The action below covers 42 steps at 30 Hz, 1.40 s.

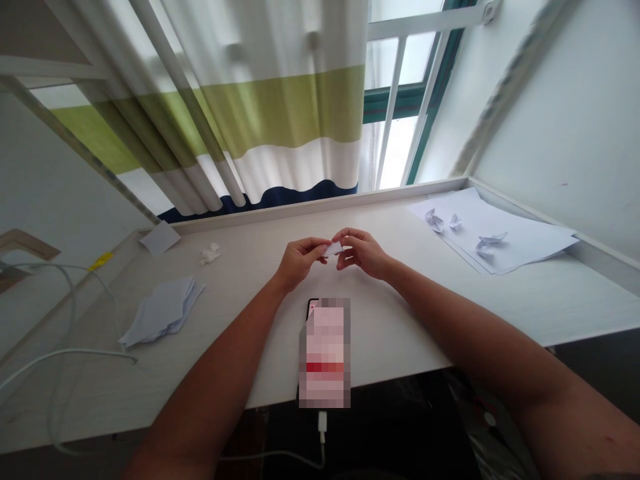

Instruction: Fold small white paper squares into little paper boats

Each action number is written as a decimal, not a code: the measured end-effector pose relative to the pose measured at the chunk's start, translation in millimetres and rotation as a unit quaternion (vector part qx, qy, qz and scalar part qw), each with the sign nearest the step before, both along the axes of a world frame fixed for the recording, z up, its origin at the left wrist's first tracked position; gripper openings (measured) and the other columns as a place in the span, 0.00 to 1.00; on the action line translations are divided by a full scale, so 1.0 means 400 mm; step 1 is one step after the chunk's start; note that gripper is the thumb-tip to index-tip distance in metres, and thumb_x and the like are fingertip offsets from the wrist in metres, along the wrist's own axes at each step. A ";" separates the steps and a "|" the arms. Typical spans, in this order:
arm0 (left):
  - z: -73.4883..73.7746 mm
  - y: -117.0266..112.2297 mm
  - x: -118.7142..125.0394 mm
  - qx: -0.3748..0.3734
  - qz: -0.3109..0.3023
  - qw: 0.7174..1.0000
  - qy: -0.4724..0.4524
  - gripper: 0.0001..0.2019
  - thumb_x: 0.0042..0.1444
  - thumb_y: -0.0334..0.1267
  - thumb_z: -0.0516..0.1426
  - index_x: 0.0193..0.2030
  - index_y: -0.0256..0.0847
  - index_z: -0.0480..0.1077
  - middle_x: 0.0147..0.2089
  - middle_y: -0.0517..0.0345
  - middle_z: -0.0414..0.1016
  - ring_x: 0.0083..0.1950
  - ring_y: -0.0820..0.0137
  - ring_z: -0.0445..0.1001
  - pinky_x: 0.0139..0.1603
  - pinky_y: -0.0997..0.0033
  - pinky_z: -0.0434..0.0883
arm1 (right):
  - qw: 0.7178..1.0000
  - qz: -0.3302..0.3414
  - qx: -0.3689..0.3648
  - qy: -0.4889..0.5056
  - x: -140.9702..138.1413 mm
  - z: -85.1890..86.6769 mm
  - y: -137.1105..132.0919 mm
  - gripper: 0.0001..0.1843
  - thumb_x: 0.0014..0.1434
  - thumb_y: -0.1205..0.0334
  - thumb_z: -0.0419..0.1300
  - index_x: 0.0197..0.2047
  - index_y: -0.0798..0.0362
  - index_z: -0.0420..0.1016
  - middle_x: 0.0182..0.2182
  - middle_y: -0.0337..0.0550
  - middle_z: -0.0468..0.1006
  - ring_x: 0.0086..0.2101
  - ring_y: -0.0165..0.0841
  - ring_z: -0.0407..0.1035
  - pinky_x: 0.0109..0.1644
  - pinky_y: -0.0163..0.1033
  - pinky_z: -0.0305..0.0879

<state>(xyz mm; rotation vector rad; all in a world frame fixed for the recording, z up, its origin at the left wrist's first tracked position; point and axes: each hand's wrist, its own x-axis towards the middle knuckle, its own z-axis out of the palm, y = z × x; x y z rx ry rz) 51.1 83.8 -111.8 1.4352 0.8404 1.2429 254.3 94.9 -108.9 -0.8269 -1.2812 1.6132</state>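
Between my two hands, above the middle of the white desk (pixel 240 293), is a small folded piece of white paper (pixel 333 249). My left hand (pixel 303 261) pinches its left side between thumb and fingers. At its right edge my right hand (pixel 364 253) has thumb and forefinger closed on the paper, the other fingers curled below. Just in front of the hands lies a phone (pixel 325 353), its screen blurred out, with a white charging plug (pixel 323 421) at its near end.
Paper sheets (pixel 525 233) lie at the back right, bearing several folded paper shapes (pixel 434 221). On the left are a stack of paper pieces (pixel 163 310), a single square (pixel 160 238), a crumpled white bit (pixel 210 253) and a white cable (pixel 75 353). A curtain (pixel 280 100) hangs behind.
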 end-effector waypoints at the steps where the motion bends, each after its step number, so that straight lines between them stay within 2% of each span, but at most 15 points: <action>1: -0.001 0.001 0.000 0.015 0.000 1.000 0.012 0.15 0.53 0.43 0.72 0.45 0.38 0.84 0.36 0.55 0.83 0.36 0.69 0.78 0.40 0.65 0.78 | 1.000 -0.002 0.003 -0.004 0.001 0.001 -0.001 0.05 0.63 0.63 0.65 0.43 0.51 0.76 0.28 0.37 0.81 0.21 0.31 0.77 0.30 0.39 0.81; 4: -0.001 0.003 -0.002 0.044 -0.009 0.999 0.028 0.18 0.53 0.42 0.73 0.50 0.40 0.83 0.30 0.63 0.76 0.31 0.73 0.74 0.38 0.69 0.76 | 1.000 -0.003 0.021 -0.021 0.002 0.002 -0.001 0.12 0.63 0.56 0.68 0.48 0.50 0.78 0.30 0.37 0.81 0.24 0.32 0.78 0.30 0.39 0.82; 9: -0.003 0.003 -0.003 0.045 -0.002 0.998 0.048 0.20 0.52 0.40 0.73 0.50 0.40 0.79 0.29 0.65 0.72 0.29 0.75 0.71 0.34 0.73 0.72 | 0.996 -0.003 0.062 -0.059 -0.006 -0.016 0.008 0.26 0.53 0.40 0.79 0.37 0.55 0.81 0.32 0.42 0.82 0.29 0.31 0.79 0.29 0.35 0.79; 13: -0.006 0.006 -0.004 0.029 0.030 0.998 0.046 0.18 0.49 0.40 0.75 0.45 0.39 0.79 0.30 0.65 0.72 0.31 0.75 0.71 0.35 0.73 0.71 | 0.995 0.000 0.079 -0.055 -0.007 -0.031 0.017 0.31 0.49 0.34 0.79 0.37 0.55 0.82 0.31 0.44 0.83 0.29 0.32 0.79 0.30 0.37 0.80; 19: -0.005 0.006 -0.007 0.012 0.012 0.997 0.074 0.17 0.56 0.52 0.71 0.36 0.37 0.81 0.30 0.55 0.79 0.30 0.70 0.74 0.35 0.67 0.73 | 0.992 -0.013 0.111 -0.056 -0.005 -0.033 0.018 0.30 0.49 0.35 0.79 0.36 0.56 0.83 0.29 0.42 0.82 0.29 0.32 0.78 0.35 0.40 0.83; 22: -0.005 0.006 -0.008 0.032 0.022 0.995 0.097 0.18 0.57 0.53 0.70 0.33 0.38 0.80 0.27 0.55 0.79 0.28 0.69 0.74 0.34 0.67 0.72 | 0.990 -0.014 0.124 -0.064 -0.005 -0.030 0.017 0.27 0.51 0.38 0.79 0.34 0.55 0.83 0.28 0.42 0.82 0.31 0.32 0.77 0.38 0.42 0.83; 27: -0.007 0.005 -0.008 0.055 0.025 0.986 0.153 0.18 0.57 0.53 0.70 0.32 0.39 0.80 0.25 0.55 0.79 0.27 0.70 0.74 0.32 0.68 0.69 | 0.984 -0.010 0.142 -0.106 -0.001 -0.027 0.016 0.27 0.52 0.37 0.77 0.31 0.55 0.82 0.26 0.42 0.80 0.28 0.31 0.74 0.34 0.41 0.81; 29: -0.006 0.002 -0.005 0.046 0.024 0.989 0.139 0.19 0.57 0.55 0.70 0.32 0.39 0.80 0.26 0.54 0.80 0.28 0.69 0.76 0.32 0.68 0.70 | 0.981 -0.016 0.162 -0.109 0.000 -0.024 0.015 0.28 0.53 0.36 0.76 0.31 0.55 0.82 0.25 0.43 0.81 0.27 0.32 0.75 0.33 0.41 0.79; 32: 0.000 -0.007 0.003 0.008 0.010 0.994 0.105 0.21 0.57 0.56 0.71 0.34 0.38 0.79 0.29 0.51 0.83 0.30 0.66 0.80 0.34 0.67 0.72 | 0.970 -0.065 0.205 -0.110 -0.002 -0.018 0.012 0.28 0.56 0.35 0.74 0.31 0.54 0.82 0.26 0.44 0.83 0.28 0.34 0.76 0.32 0.41 0.77; 35: 0.007 -0.015 0.011 0.003 0.000 0.996 0.091 0.21 0.58 0.56 0.70 0.33 0.38 0.79 0.29 0.49 0.84 0.30 0.66 0.80 0.35 0.66 0.73 | 0.966 -0.099 0.221 -0.097 -0.007 -0.013 0.010 0.29 0.55 0.32 0.73 0.32 0.54 0.82 0.26 0.44 0.83 0.28 0.35 0.77 0.33 0.41 0.77; 38: 0.011 -0.019 0.014 0.018 0.005 0.996 0.089 0.21 0.61 0.56 0.68 0.32 0.38 0.79 0.27 0.50 0.83 0.28 0.68 0.78 0.34 0.67 0.72 | 0.970 -0.084 0.213 -0.081 -0.009 -0.011 0.009 0.31 0.54 0.30 0.73 0.33 0.54 0.82 0.26 0.44 0.83 0.28 0.36 0.79 0.32 0.41 0.77; 42: 0.006 -0.014 0.012 0.006 0.006 0.996 0.088 0.21 0.60 0.57 0.68 0.32 0.39 0.77 0.30 0.51 0.84 0.29 0.66 0.81 0.30 0.70 0.71 | 0.970 -0.065 0.214 -0.099 -0.007 -0.007 0.004 0.31 0.55 0.30 0.73 0.33 0.54 0.81 0.25 0.45 0.83 0.27 0.35 0.78 0.30 0.39 0.75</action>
